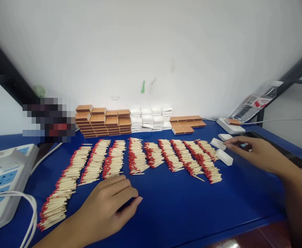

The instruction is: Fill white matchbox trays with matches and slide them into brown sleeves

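Head view: right fingertips at a white box, left hand loosely curled beside the matches.
The right hand had thumb and forefinger drawn together at the near end of a white box; whether they pinched it or only touched it, I could not tell. Another white box lay just below those fingertips, probably kept there for easy reach. Left of that grip, matches lay in rows, red heads mostly leftward, seemingly to keep them aligned. The left hand, thumb apart from forefinger, held nothing. Beyond both hands, orange matchboxes and stacked white boxes stood by the wall, likely to stay tidy and out of the way.
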{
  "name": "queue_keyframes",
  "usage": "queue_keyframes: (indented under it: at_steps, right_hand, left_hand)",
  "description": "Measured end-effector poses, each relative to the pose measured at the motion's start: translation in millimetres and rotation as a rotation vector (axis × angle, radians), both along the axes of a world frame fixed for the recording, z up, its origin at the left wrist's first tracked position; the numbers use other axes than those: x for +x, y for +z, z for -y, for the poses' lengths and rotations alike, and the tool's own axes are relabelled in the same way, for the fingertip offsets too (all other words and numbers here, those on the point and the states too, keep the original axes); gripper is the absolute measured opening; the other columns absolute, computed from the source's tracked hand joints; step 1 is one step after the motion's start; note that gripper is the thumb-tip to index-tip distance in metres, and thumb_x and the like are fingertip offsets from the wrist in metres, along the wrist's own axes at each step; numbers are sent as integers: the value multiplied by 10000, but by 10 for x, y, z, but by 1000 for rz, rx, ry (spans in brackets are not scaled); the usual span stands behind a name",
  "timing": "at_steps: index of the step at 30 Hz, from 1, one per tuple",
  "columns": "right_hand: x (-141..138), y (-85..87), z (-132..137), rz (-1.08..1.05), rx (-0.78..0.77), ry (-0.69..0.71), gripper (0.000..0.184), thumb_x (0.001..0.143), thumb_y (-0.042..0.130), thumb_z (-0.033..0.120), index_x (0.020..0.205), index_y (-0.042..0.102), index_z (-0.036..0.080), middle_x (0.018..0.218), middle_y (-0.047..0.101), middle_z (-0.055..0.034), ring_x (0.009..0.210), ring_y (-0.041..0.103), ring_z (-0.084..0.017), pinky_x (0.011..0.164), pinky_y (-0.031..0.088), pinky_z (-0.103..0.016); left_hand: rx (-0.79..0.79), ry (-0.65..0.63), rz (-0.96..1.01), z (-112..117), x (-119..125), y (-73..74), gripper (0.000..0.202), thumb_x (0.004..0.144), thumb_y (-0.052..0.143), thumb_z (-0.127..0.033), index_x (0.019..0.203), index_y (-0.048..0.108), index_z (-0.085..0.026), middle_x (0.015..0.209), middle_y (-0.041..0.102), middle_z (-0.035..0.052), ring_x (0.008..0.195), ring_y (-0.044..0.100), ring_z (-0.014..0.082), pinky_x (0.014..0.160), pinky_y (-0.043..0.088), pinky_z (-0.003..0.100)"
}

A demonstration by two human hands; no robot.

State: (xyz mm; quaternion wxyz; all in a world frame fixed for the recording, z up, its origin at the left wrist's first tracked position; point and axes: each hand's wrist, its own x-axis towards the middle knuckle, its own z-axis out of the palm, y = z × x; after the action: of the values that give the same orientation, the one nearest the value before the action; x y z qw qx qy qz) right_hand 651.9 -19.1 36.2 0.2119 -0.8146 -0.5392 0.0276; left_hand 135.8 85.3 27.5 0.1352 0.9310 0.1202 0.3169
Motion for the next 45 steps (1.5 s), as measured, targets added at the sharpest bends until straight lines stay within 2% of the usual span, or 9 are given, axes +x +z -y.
queue_keyframes:
  at_steps: [5,11,26,29,32,35,38,42,45]
  right_hand:
    - [-69,-20,117,49,48,-96,516,894,610,698,1054,808,249,1129,803,-118,810,649,-252,762,490,-415]
    - [-186,-66,268,-60,-47,6,529,870,635,749,1009,804,267,1092,804,-80,964,705,-277,828,528,-400]
    - [-149,-88,209,-161,-102,-36,570,768,658,775,892,749,226,971,809,-82,912,719,-300,854,532,-417]
    - [-172,1,245,-142,21,-68,593,755,639,802,833,742,223,967,812,-94,930,727,-324,839,547,-425]
    - [-608,93,294,-98,149,-5,535,832,646,761,864,761,239,960,808,-87,866,729,-302,755,560,-407]
    - [-1421,94,318,-125,109,306,349,992,636,600,946,783,287,980,794,-63,796,717,-240,664,556,-354]
    - [-1977,53,285,-88,104,494,247,1040,625,511,1097,791,336,1137,782,-67,970,750,-256,844,614,-391]
    - [-1524,101,167,73,245,199,326,1051,560,548,1083,753,287,1065,779,-98,842,695,-271,750,563,-424]
    - [-750,127,57,194,178,-14,460,974,563,662,999,749,242,963,751,-144,761,631,-280,724,508,-454]
  left_hand:
    - [7,2,0,9,-3,13,121,1024,643,-106,958,666,-205,750,666,-2,666,572,159,652,442,308]
    - [14,-3,-7,20,-13,3,126,1016,649,-97,957,667,-207,749,664,-1,666,563,164,658,446,317]
    - [-9,4,-15,3,0,-25,128,1033,639,-131,938,678,-207,740,660,-9,659,565,152,641,441,302]
    - [-29,16,-13,-3,-1,-30,135,1036,635,-146,928,691,-205,734,649,-10,654,570,146,636,451,300]
    - [-48,23,-23,1,-3,-20,138,1032,632,-158,920,698,-204,722,633,-9,642,568,144,627,461,300]
    - [-71,27,-53,28,-4,10,27,973,712,-207,996,698,-209,765,656,-2,679,614,160,634,501,305]
    - [-97,33,-97,77,-3,47,422,809,885,-297,1170,678,-225,945,731,28,813,702,207,719,590,339]
    - [-93,34,-129,174,16,53,844,636,1007,-367,1375,614,-258,1209,737,82,1031,728,290,904,636,442]
    - [-107,-42,-142,238,49,11,778,653,1000,-358,1337,643,-261,1248,717,90,1036,700,288,881,629,442]
